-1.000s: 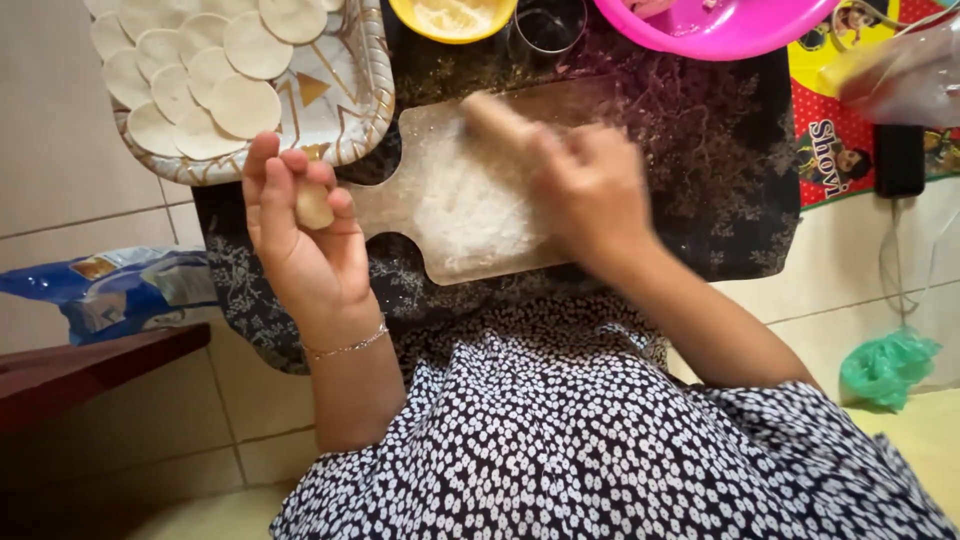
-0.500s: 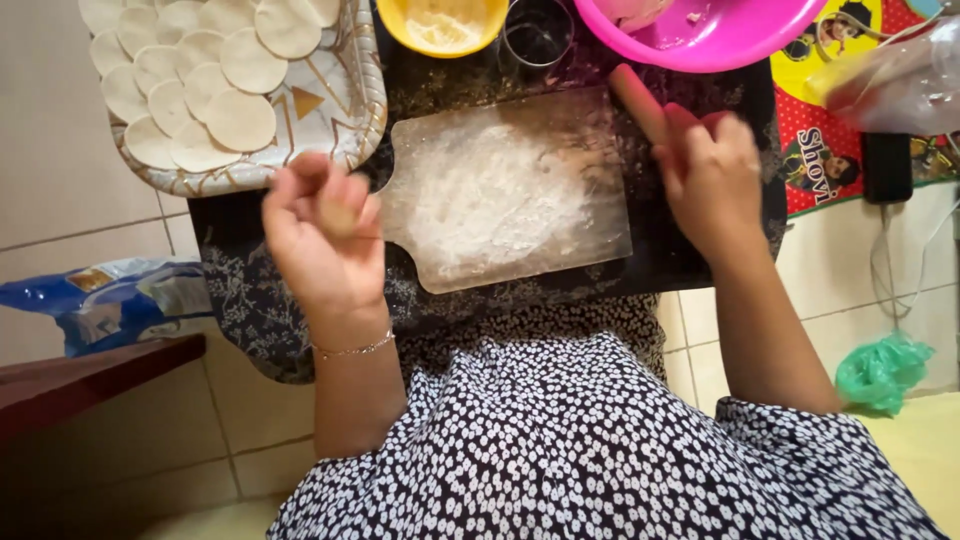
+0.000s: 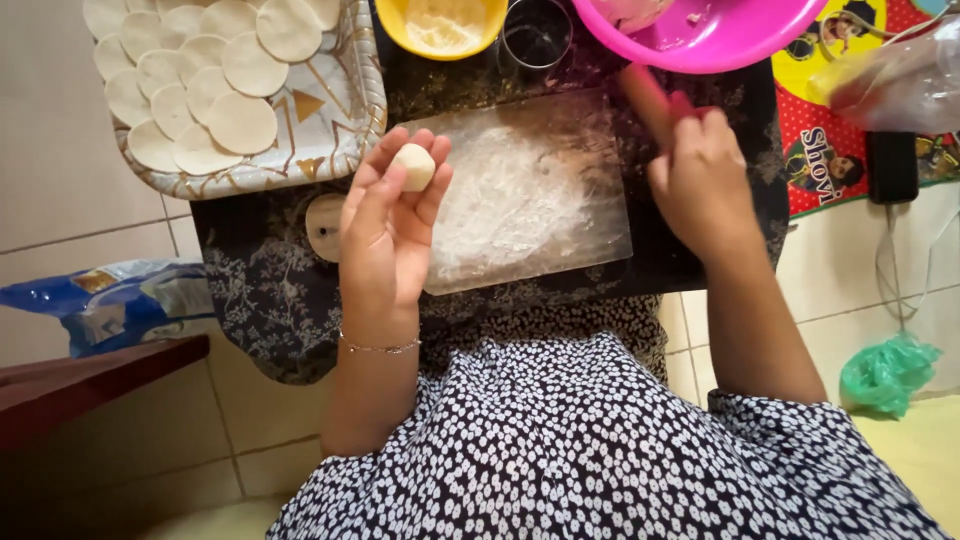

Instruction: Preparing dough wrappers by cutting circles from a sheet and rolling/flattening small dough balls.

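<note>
My left hand is palm up over the left edge of a floured wooden board, with a small white dough ball resting on its fingertips. To the right of the board, my right hand is closed around a rolling pin, whose end points up toward a pink bowl. The board lies on a dark floral cloth over my lap.
A patterned tray at the upper left holds several flat round dough discs. A yellow bowl and a small metal cup stand behind the board. A blue bag lies left, a green bag right.
My left hand has opened and turned palm up, showing the dough ball. My right hand has carried the rolling pin off the board to its right side.
</note>
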